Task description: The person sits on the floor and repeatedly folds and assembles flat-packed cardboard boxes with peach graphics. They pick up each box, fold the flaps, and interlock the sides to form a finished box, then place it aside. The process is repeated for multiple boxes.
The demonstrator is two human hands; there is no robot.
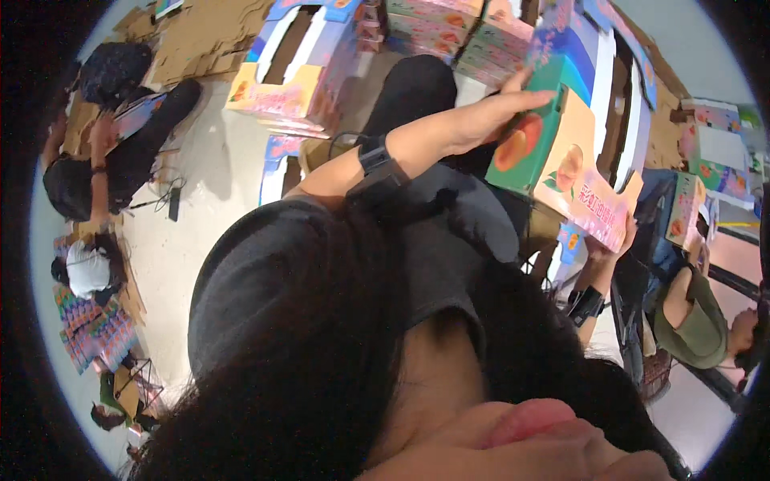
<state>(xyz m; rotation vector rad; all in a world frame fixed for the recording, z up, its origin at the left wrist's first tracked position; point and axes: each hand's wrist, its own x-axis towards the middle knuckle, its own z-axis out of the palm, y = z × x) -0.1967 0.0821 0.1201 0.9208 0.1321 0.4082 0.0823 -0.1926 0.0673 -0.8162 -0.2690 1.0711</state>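
A cardboard fruit carton (pixel 565 164) is held tilted between my two hands, toward the right. It has a green side with a printed peach, a peach-coloured end panel, and a long gap between white flaps along its top. My left hand (pixel 491 119) grips the green side near its far edge, thumb along the upper edge, other fingers partly hidden behind it. At the near right corner, my right hand (pixel 624 240) is closed round the lower edge of the end panel; part of it is hidden by the carton. Black bands circle both wrists.
A similar carton (pixel 281 88) stands ahead on the left, with more printed cartons (pixel 437 24) stacked beyond. Flattened cardboard (pixel 204 40) lies at the far left. A seated person (pixel 120 152) handles a carton there; another person (pixel 694 313) sits close at my right.
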